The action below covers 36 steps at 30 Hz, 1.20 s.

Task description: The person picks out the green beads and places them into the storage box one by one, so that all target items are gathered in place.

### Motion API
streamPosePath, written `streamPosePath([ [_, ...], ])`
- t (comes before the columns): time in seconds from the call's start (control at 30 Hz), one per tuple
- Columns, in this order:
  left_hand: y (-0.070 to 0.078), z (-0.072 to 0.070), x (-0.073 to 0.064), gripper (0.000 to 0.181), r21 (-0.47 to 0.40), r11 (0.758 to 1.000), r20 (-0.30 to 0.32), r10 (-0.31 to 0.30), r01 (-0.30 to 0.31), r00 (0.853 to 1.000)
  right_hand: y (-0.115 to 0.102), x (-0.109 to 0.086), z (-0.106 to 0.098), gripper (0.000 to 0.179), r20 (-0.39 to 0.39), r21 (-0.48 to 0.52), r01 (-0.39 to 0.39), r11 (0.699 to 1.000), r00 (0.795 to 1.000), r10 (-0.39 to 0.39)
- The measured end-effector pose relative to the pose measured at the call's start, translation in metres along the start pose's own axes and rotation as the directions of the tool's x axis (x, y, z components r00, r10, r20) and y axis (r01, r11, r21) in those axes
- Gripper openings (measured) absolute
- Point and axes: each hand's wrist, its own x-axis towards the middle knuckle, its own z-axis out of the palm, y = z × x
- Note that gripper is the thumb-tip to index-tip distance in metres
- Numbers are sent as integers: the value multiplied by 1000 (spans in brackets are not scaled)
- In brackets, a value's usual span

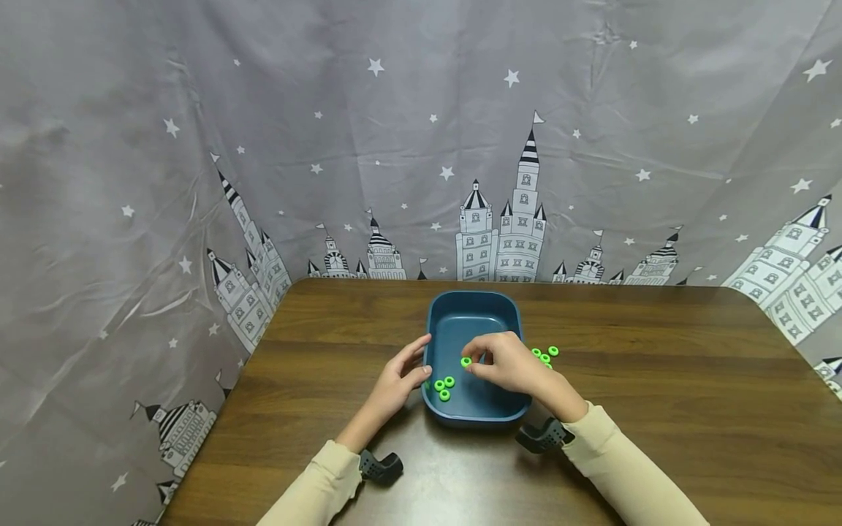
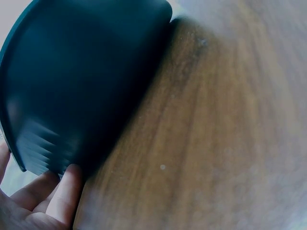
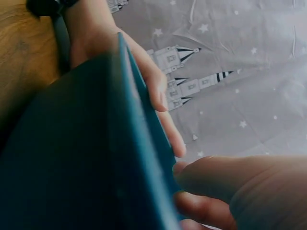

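A dark blue rectangular bin [image 1: 470, 420] stands on the table, and several small green rings [image 1: 444, 399] lie in its near left part. Over the bin's inside, my right hand [image 1: 513, 363] pinches one green ring [image 1: 463, 362] between thumb and fingertips. My left hand [image 1: 395, 378] rests against the bin's left side, fingers fairly straight, fingertips at the rim. In the left wrist view its fingers [image 2: 67, 194] touch the bin's outer wall [image 2: 91, 72]. The right wrist view has the near wall [image 3: 62, 143] in front, hiding the pinched ring.
More green rings [image 1: 554, 351] lie on the wooden table [image 1: 658, 380] just right of the bin, partly behind my right hand. A grey curtain [image 1: 408, 95] with stars and castles hangs behind the table's far edge and along the left side.
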Motion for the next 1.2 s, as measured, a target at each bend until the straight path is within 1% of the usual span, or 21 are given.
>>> streamPosePath([
  [0.33,1,0,1,57,4,1000,3,-1,1,1000,-1,7,10,17,53,-17,-4,1000,999,5],
  [0.57,0,-1,1,58,-3,1000,18,6,-6,1000,-4,12,18,18,87,-4,-11,1000,996,11],
  [0.73,-2,-1,1,58,4,1000,28,10,-10,1000,-4,12,22,18,110,-4,-2,1000,994,2],
  [0.9,0,-1,1,58,12,1000,33,-4,4,999,-3,10,25,17,137,-8,-7,1000,991,8],
  [0.97,0,-1,1,58,12,1000,36,4,-5,999,-2,10,26,15,149,-9,-18,1000,989,19],
  [1.13,-1,-1,1,57,-1,1000,33,23,-23,999,-1,10,28,14,182,-23,-11,1000,983,15],
  [1.2,-1,-1,1,58,-4,1000,28,16,-16,999,-2,10,28,14,196,-28,-7,1000,980,13],
])
